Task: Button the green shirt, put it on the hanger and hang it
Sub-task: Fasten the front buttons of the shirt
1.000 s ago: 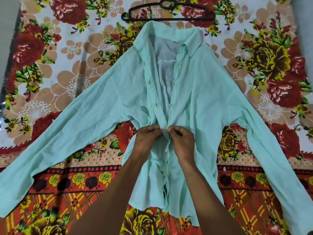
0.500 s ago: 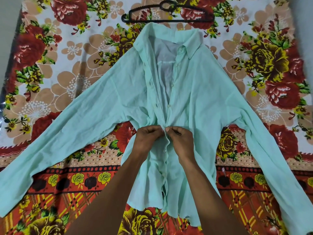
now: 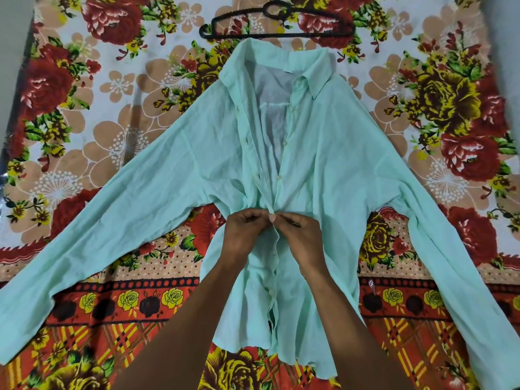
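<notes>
the green shirt [image 3: 323,170] lies spread across the flowered bed sheet [image 3: 70,114], lower buttons done, left hand [image 3: 244,235] and right hand [image 3: 302,237] pinching the placket mid-front, upper buttons open, hanger [image 3: 277,25] untouched near the far edge.

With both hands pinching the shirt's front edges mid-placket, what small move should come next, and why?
Probably finish pushing this button through its hole. The left hand and right hand pinch the shirt edges together there; buttons below look fastened, those above hang open, and the hanger lies unused.
</notes>
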